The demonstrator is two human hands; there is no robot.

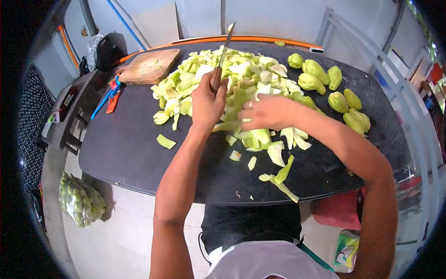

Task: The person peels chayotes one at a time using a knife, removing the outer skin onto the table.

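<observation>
My left hand (209, 101) is wrapped round the wooden handle of a knife (225, 53), whose blade points up and away over the pile. A large heap of cut pale green vegetable pieces (190, 76) covers the middle of the black table (125, 139). My right hand (267, 111), with a ring on one finger, lies over the near part of the heap; its fingertips are blurred, and what they hold, if anything, cannot be made out. Loose slices and strips (281, 179) lie near the table's front edge.
Whole green chayotes (315, 72) sit on the right of the table. A wooden board (151, 66) lies at the back left, beside blue and red tools (111, 100). A plastic bag of greens (81, 200) is on the floor at left.
</observation>
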